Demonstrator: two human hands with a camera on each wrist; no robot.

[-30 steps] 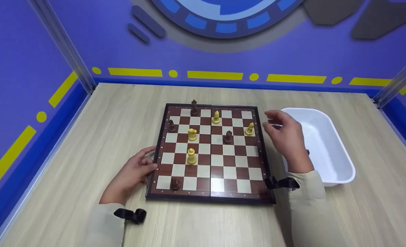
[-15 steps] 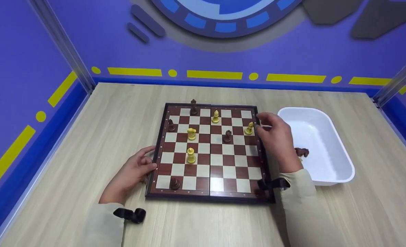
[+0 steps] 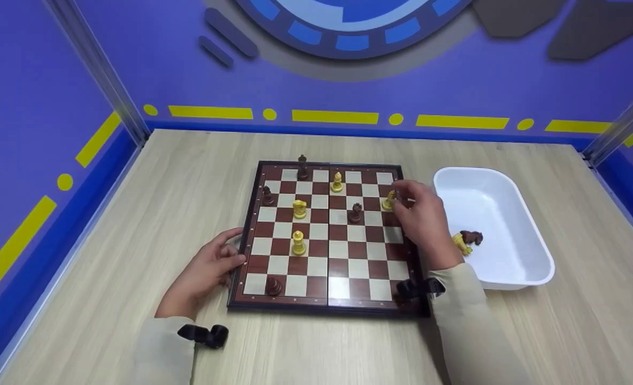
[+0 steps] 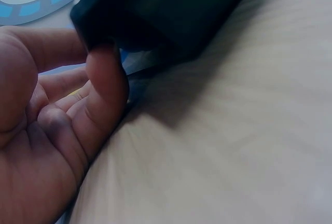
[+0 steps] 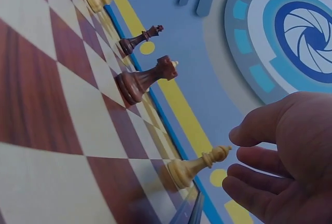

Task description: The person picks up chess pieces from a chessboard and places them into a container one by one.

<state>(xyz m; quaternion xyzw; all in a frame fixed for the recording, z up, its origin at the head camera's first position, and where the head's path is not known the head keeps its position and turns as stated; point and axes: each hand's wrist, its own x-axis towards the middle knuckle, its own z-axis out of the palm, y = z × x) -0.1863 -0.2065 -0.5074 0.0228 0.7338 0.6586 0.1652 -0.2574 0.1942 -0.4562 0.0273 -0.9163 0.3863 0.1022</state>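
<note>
Pale wood-grain table point(image 3: 118, 240), with a square brown-and-cream checkered chessboard point(image 3: 339, 249) mid-frame. White rectangular plastic tub point(image 3: 501, 214) at the right. Left hand point(image 3: 207, 262) has thumb and fingers clamped on the board's left edge. Right hand's point(image 3: 424, 216) thumb and fingers are apart, just beside the tip of a glossy yellow bishop point(image 5: 193, 168) (small gap in the wrist view), upright on the board's upper right. Dark brown horse-head piece point(image 3: 472, 237) lies in the tub.
</note>
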